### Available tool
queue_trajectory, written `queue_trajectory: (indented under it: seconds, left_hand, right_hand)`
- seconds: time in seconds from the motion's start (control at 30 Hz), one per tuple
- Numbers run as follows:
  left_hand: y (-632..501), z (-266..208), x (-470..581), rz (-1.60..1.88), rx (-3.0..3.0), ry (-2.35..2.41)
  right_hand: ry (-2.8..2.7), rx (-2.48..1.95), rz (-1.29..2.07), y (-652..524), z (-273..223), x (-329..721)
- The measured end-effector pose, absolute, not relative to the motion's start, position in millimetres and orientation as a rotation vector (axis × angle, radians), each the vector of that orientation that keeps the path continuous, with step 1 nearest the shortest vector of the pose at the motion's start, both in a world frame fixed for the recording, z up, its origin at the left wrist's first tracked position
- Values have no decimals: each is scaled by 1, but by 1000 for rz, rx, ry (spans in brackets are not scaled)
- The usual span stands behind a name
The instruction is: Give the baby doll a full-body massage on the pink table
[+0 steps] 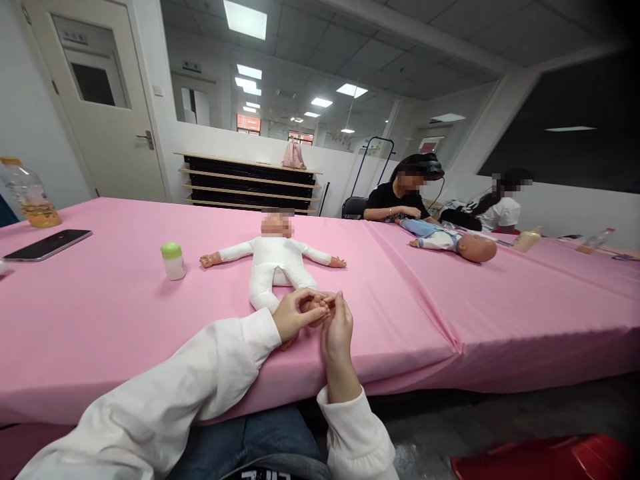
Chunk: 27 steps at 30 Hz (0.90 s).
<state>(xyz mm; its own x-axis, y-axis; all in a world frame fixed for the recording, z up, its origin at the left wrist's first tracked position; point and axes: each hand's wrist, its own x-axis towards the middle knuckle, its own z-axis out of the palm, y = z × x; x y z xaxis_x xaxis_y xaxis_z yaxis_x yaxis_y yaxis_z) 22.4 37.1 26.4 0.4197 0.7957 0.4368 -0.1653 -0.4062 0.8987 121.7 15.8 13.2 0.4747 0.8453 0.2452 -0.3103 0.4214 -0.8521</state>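
A baby doll (pixel 277 257) with a white cloth body lies on its back on the pink table cover (pixel 210 287), arms spread and feet toward me. My left hand (pixel 297 313) is closed around one of its feet (pixel 316 308), thumb across the toes. From the other side, my right hand (pixel 337 327) presses its fingers against the same foot; its thumb points up. The doll's other foot is mostly hidden under my left wrist. To the left of the doll stands a small jar (pixel 173 261) with a green lid.
A phone (pixel 47 245) and a bottle of amber liquid (pixel 31 197) are at the far left. Across the table, a person (pixel 400 193) handles another doll (pixel 445 239) in blue. Beyond that doll are a lotion bottle (pixel 527 238) and a second person (pixel 500 203).
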Motion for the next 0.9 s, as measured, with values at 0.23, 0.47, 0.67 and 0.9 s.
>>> queue_trajectory:
  seconds: [0.23, 0.47, 0.67, 0.9]
  left_hand:
    - [45, 20, 22, 1120, 1926, 627]
    - [43, 23, 24, 850, 2410, 677]
    - [48, 21, 23, 745, 2427, 539]
    - [125, 35, -38, 1466, 1747, 772]
  right_hand:
    - [-940, -1145, 610, 31, -15, 162]
    - [-1309, -1236, 755, 29, -19, 163]
    - [-1283, -1243, 757, 29, -20, 165]
    - [-1180, -1194, 745, 28, -19, 167]
